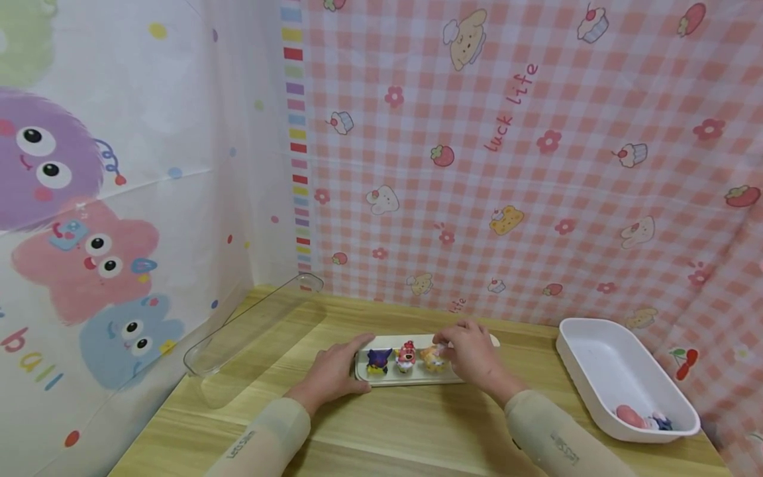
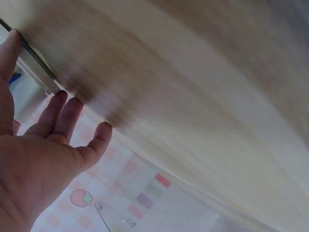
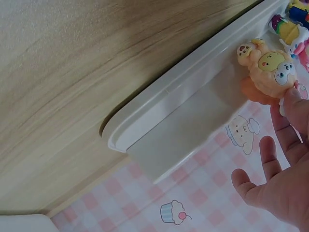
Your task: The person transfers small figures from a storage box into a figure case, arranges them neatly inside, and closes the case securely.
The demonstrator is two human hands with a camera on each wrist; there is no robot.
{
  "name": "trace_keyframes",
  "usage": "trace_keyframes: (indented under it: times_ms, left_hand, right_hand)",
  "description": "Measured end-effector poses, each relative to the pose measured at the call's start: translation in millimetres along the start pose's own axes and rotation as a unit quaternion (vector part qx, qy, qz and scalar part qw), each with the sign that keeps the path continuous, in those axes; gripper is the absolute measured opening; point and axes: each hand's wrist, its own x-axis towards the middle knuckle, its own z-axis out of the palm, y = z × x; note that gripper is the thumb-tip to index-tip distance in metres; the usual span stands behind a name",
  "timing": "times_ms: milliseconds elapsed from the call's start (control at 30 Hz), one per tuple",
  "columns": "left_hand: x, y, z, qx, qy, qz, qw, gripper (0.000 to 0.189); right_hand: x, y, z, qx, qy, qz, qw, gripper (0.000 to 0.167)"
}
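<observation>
A narrow white tray (image 1: pixel 411 382) lies lengthwise on the wooden table. My left hand (image 1: pixel 334 371) grips its left end, thumb on the near side and fingers at the far side. Three small figurines stand in a row in it: a purple one (image 1: pixel 377 361), a red and pink one (image 1: pixel 406 358) and an orange one (image 1: pixel 433 359). Thumb and index finger of my right hand (image 1: pixel 477 354) pinch the orange figurine; the other fingers spread apart in the right wrist view. That figurine has a yellow face and a paw print. My right hand partly hides the tray's right end.
A clear, long cover (image 1: pixel 224 326) with rounded ends lies at the left of the table (image 1: pixel 346 444). At the right stands a white bin (image 1: pixel 587 397) holding a pink round piece (image 1: pixel 630 416) and a small dark figure (image 1: pixel 661 421). Patterned cloths hang behind and on the left.
</observation>
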Motion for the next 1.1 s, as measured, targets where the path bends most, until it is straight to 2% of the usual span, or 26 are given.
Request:
trace_keyframes:
  times_ms: [400,733,1100]
  left_hand:
    - [0.8,0.6,0.0,-0.005,-0.002,-0.002,1.0,0.101]
    - [1.0,0.5,0.6,-0.002,-0.005,-0.006,1.0,0.102]
    - [1.0,1.2,0.0,0.0,-0.006,-0.005,1.0,0.103]
  right_hand:
    - [-0.6,-1.0,2.7,0.009,0.003,0.0,1.0,0.015]
    - [0.5,-1.7,2.6,0.032,-0.015,0.016,0.9992,0.015]
    - [-1.2,-1.2,3.0,0.028,-0.013,-0.004,0.9995,0.02]
